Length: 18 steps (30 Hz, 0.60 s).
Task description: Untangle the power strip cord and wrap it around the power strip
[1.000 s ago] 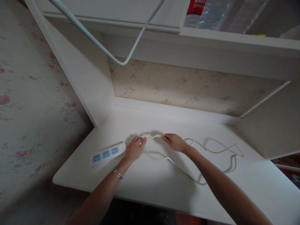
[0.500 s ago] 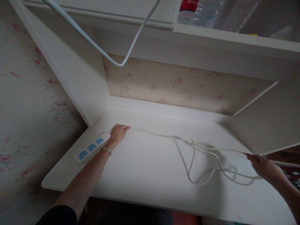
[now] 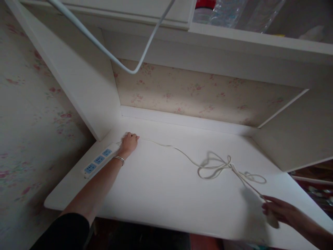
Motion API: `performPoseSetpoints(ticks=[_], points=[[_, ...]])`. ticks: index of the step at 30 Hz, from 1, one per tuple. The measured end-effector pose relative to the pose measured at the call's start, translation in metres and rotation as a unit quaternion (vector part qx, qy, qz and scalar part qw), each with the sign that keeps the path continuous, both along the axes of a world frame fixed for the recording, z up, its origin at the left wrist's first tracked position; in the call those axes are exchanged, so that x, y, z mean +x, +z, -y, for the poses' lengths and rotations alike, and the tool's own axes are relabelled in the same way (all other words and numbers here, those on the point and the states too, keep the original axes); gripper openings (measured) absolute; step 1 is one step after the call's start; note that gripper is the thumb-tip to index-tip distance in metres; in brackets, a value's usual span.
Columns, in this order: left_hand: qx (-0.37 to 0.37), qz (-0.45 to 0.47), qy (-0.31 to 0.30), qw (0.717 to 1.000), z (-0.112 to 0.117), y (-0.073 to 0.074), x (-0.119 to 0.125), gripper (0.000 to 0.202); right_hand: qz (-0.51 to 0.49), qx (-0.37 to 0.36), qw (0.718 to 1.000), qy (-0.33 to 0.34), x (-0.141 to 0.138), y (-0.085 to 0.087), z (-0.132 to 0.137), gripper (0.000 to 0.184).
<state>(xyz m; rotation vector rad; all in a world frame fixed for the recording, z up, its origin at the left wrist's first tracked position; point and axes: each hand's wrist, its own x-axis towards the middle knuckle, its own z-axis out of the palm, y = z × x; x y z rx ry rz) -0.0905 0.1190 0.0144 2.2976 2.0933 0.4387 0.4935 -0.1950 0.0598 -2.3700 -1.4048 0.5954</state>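
A white power strip (image 3: 97, 161) with blue sockets lies along the left edge of the white desk (image 3: 156, 187). My left hand (image 3: 128, 143) rests closed on the strip's far end, where its white cord (image 3: 215, 166) leaves. The cord runs right across the desk and forms loose tangled loops in the middle right. My right hand (image 3: 279, 211) is low at the desk's front right, fingers curled round the cord's end, which looks like the plug.
A white side panel (image 3: 78, 80) walls the desk on the left, and floral wallpaper (image 3: 197, 93) backs it. A shelf (image 3: 255, 38) above holds plastic bottles (image 3: 229, 12). A pale cable (image 3: 117, 59) hangs in front overhead.
My right hand has pulled the cord's end toward the front right edge, drawing the loops tighter. My left hand stays on the power strip's end. Earlier both hands were together at the cord.
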Motion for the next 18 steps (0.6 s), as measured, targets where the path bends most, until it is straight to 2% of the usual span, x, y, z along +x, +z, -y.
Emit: performPoseSetpoints(ticks=[1, 2, 4, 8, 11, 13, 16, 18], points=[[0.008, -0.001, -0.019, 1.0, 0.003, 0.004, 0.005, 0.036, -0.132, -0.042, 0.99, 0.005, -0.013, -0.004, -0.006, 0.02], [0.016, -0.002, -0.044, 0.999, 0.007, 0.008, 0.013, 0.036, -0.245, -0.076, 0.966, 0.014, -0.028, -0.005, -0.012, 0.031], [0.026, -0.003, -0.109, 0.994, 0.018, 0.015, 0.034, 0.043, -0.363, -0.102, 0.923, 0.074, -0.066, -0.002, -0.025, 0.047], [0.019, -0.004, -0.272, 0.962, 0.051, 0.021, 0.093, 0.046, -0.452, -0.127, 0.872, 0.139, -0.146, 0.013, -0.062, 0.05], [0.023, 0.022, -0.42, 0.907, 0.074, 0.019, 0.132, 0.053, -0.466, -0.134, 0.857, 0.175, -0.187, 0.02, -0.083, 0.038], [0.0, 0.04, -0.463, 0.886, 0.082, 0.016, 0.147, 0.056, -0.482, -0.129, 0.845, 0.193, -0.203, 0.022, -0.088, 0.03], [-0.071, 0.055, -0.496, 0.864, 0.08, 0.014, 0.15, 0.026, -0.532, -0.108, 0.818, 0.19, -0.214, 0.024, -0.085, 0.03], [-0.089, 0.067, -0.498, 0.86, 0.075, 0.015, 0.145, 0.018, -0.562, -0.091, 0.808, 0.153, -0.216, 0.027, -0.08, 0.035]])
